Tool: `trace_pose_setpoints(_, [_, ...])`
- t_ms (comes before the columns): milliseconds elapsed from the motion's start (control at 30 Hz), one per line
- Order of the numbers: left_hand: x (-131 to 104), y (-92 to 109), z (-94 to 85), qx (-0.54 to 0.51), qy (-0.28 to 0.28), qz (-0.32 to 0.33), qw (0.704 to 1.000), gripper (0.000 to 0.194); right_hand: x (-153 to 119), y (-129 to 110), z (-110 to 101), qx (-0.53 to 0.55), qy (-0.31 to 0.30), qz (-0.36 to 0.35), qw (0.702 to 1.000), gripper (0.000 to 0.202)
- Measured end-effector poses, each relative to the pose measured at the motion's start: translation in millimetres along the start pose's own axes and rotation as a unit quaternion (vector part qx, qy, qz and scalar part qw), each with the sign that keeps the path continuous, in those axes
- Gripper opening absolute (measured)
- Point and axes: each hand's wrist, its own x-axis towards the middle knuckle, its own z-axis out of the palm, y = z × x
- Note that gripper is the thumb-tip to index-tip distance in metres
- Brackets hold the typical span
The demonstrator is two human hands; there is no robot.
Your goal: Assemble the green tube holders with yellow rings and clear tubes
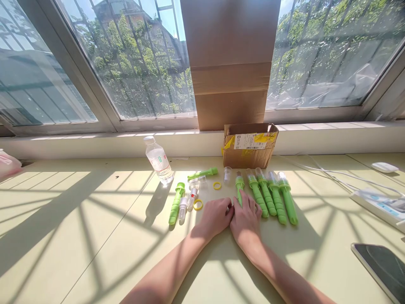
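Note:
My right hand (247, 217) is closed around a green plastic tube with a clear cap (239, 182); its lower end is hidden under the fingers. Touching it from the left is my left hand (217, 216), fingers curled in, and whatever they may hold is out of sight. Several similar capped green tubes (277, 202) lie side by side just right of my right hand. Left of my hands are an uncapped green tube (176, 204), two small clear tubes with white tops (182, 210), and a yellow ring (198, 204).
Farther back lie another green tube (204, 173), a second yellow ring (217, 185) and a clear cap (227, 174). A water bottle (160, 162) and a cardboard box (248, 154) stand behind. At right are a phone (382, 270), a power strip (379, 204) and white cables (341, 172).

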Motion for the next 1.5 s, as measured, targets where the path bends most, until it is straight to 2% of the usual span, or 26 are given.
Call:
trace_pose_setpoints(267, [0, 0, -0.5, -0.017, 0.0, -0.011, 1.0, 0.027, 2, -1, -2, 0.033, -0.013, 0.038, 0.999, 0.043])
trace_pose_setpoints(367, [0, -1, 0.3, -0.021, -0.005, -0.011, 1.0, 0.021, -1, -3, -9, 0.058, 0.022, 0.001, 0.998, 0.048])
trace_pose_setpoints(433, [1, -3, 1.9, -0.034, -0.001, 0.007, 0.999, 0.015, -3, -4, -15, 0.092, 0.041, -0.053, 0.993, 0.05])
trace_pose_setpoints(467, [1, -5, 3.1, -0.046, 0.005, 0.018, 0.999, 0.014, -3, -5, -18, 0.11, 0.039, -0.083, 0.99, 0.049])
trace_pose_setpoints(567, [1, -10, 8.1, -0.088, 0.028, 0.035, 0.995, 0.012, -4, -6, -23, 0.149, 0.029, -0.114, 0.982, 0.048])
trace_pose_setpoints(833, [4, -18, 20.5, -0.121, 0.069, 0.018, 0.99, 0.013, -3, -9, -20, 0.202, -0.013, -0.181, 0.962, 0.043])
trace_pose_setpoints(1033, [2, -15, 19.0, -0.082, 0.092, 0.041, 0.992, 0.011, -2, -7, -15, 0.246, -0.031, -0.16, 0.955, 0.043])
trace_pose_setpoints(1167, [3, -11, 16.7, -0.037, 0.1, 0.051, 0.993, 0.02, -1, -4, -11, 0.293, -0.041, -0.113, 0.948, 0.045])
trace_pose_setpoints(1267, [4, -9, 15.8, 0.039, 0.099, 0.059, 0.993, 0.024, 1, -3, -9, 0.319, -0.042, -0.076, 0.944, 0.045])
trace_pose_setpoints(1367, [4, -10, 15.4, 0.105, 0.097, 0.045, 0.989, 0.022, 2, -3, -8, 0.329, -0.047, -0.051, 0.942, 0.048])
trace_pose_setpoints(1500, [4, -13, 16.2, 0.11, 0.102, 0.016, 0.989, 0.02, 3, -2, -9, 0.342, -0.05, -0.042, 0.937, 0.046])
